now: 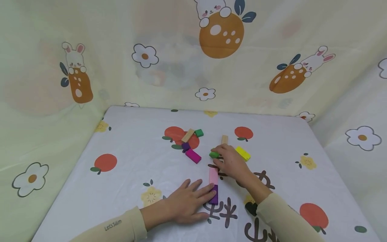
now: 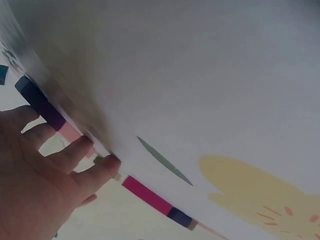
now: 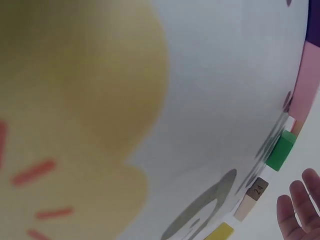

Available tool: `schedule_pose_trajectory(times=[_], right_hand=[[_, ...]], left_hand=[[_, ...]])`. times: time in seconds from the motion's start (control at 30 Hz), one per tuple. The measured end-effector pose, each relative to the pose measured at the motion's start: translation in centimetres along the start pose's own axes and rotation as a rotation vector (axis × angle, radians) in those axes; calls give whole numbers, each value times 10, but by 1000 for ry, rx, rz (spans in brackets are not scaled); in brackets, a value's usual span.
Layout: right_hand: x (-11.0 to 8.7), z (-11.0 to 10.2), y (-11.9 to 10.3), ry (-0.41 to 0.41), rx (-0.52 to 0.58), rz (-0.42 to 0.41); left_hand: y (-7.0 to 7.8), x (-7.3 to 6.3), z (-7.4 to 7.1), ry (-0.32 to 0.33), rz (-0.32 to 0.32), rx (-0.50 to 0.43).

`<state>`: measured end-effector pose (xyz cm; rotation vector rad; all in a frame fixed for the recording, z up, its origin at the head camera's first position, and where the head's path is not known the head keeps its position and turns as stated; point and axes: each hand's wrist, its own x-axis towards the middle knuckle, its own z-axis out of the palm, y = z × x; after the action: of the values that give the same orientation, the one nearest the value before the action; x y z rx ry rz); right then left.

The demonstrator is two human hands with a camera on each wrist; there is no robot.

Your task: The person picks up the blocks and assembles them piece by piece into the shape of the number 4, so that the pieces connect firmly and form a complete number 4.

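My left hand (image 1: 188, 203) lies spread on the cloth, its fingertips on a purple block (image 1: 214, 195). A pink block (image 1: 213, 176) lines up end to end with the purple one; both show beside the fingers in the left wrist view. My right hand (image 1: 231, 161) is over a green block (image 1: 214, 154), thumb and forefinger on either side of it in the head view. In the right wrist view the same green block (image 3: 281, 151) rests on the cloth just past the pink block (image 3: 305, 85), and the visible fingers (image 3: 300, 200) are loosely extended, apart from it.
Beyond the right hand lie a wooden block (image 1: 224, 139), marked 24 in the right wrist view, and a yellow block (image 1: 243, 154). Left of them are a magenta block (image 1: 193, 156), a dark purple block (image 1: 185, 146), another wooden block (image 1: 188, 135) and a darker green block (image 1: 199, 132).
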<state>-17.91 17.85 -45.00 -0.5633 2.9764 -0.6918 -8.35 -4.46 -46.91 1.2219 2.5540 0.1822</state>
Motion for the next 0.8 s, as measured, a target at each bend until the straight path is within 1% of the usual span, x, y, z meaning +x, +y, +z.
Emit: schedule_pose_trajectory(times=[0.13,0.4,0.6,0.8], right_hand=[[4,3,3,12,-29,10],[15,8,6,8,-76,32],[21,11,7,-16,-88,44],[23,10,5,-39,-92,69]], left_hand=[[1,0,1,-5,-2,2],[0,-1,3,2,-2,12],[-1,-1,6,10,1,19],[-1,-1,3,5,-3,16]])
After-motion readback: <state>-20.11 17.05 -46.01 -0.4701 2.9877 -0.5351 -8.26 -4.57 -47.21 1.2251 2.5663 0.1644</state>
